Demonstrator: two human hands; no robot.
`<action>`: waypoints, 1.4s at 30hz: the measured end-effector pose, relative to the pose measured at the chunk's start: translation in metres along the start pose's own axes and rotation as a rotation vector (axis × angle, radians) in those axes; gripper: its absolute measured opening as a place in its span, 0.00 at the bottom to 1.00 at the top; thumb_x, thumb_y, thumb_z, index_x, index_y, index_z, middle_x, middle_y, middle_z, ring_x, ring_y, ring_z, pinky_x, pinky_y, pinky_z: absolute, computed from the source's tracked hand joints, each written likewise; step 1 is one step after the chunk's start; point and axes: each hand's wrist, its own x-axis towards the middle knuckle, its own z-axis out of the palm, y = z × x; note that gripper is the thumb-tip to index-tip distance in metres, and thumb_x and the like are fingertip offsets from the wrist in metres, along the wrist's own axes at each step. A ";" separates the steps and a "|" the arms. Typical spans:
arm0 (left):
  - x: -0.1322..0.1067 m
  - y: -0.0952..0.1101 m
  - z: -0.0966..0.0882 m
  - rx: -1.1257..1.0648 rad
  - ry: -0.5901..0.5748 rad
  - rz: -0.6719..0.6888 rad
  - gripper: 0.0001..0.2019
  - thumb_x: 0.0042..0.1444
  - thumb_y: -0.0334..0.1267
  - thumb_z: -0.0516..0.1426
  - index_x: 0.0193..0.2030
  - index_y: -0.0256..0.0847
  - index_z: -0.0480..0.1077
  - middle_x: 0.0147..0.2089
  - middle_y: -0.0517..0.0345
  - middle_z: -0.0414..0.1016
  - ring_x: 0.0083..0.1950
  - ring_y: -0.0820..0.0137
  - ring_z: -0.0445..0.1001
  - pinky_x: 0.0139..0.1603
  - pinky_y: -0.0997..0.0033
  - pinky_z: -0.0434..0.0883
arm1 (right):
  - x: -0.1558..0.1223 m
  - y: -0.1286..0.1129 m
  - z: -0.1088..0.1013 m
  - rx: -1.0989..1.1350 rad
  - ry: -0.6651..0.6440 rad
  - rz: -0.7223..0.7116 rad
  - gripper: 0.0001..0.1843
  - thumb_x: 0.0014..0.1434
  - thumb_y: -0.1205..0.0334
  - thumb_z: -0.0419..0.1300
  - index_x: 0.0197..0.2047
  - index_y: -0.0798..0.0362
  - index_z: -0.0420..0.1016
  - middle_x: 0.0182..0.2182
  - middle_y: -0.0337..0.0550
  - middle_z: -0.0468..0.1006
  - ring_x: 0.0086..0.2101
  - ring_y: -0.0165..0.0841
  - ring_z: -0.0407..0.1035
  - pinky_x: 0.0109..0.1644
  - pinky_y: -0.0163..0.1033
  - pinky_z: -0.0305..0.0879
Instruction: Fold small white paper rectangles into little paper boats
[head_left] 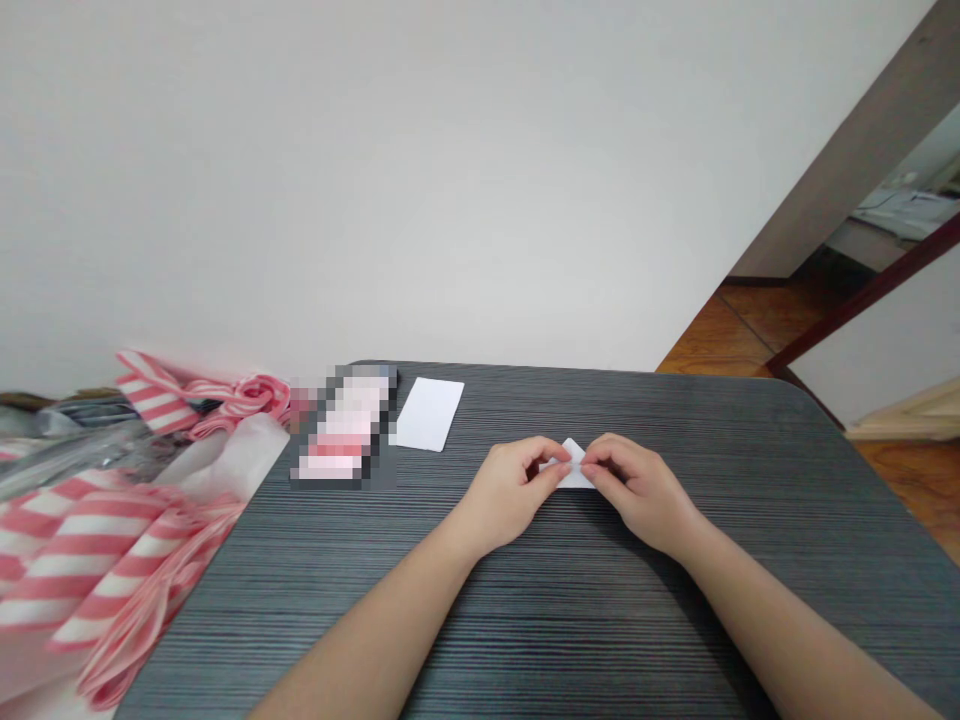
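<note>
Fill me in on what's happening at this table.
A person's left hand and right hand pinch a small white piece of paper between thumbs and fingers, over the dark wood-grain table. Its far end shows a point. A white, round-cornered sheet lies farther back on the left, untouched, beside a pixelated object that I can't identify.

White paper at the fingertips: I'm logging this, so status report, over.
Left hand and right hand pinching white paper. Far corner pointed, rest partly hidden. White card off left, out of the way.
</note>
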 end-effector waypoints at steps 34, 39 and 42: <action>0.000 -0.011 0.008 -0.215 0.054 -0.018 0.15 0.60 0.37 0.58 0.52 0.43 0.64 0.33 0.63 0.74 0.30 0.75 0.67 0.32 0.74 0.62 | -0.003 0.002 0.003 0.147 -0.070 0.300 0.10 0.63 0.57 0.58 0.32 0.53 0.73 0.22 0.35 0.71 0.24 0.29 0.62 0.29 0.34 0.56; -0.001 -0.012 0.009 -0.186 0.026 0.004 0.16 0.59 0.36 0.58 0.53 0.44 0.64 0.34 0.63 0.74 0.31 0.74 0.68 0.32 0.74 0.62 | -0.002 -0.001 0.004 0.165 -0.089 0.309 0.10 0.63 0.57 0.58 0.32 0.53 0.73 0.22 0.35 0.70 0.24 0.29 0.61 0.29 0.34 0.55; -0.002 -0.011 0.008 -0.178 0.015 0.023 0.15 0.59 0.35 0.58 0.52 0.43 0.64 0.34 0.64 0.72 0.30 0.74 0.67 0.32 0.74 0.62 | -0.001 -0.003 0.003 0.181 -0.113 0.310 0.10 0.63 0.58 0.58 0.31 0.53 0.71 0.21 0.34 0.70 0.24 0.29 0.61 0.29 0.34 0.55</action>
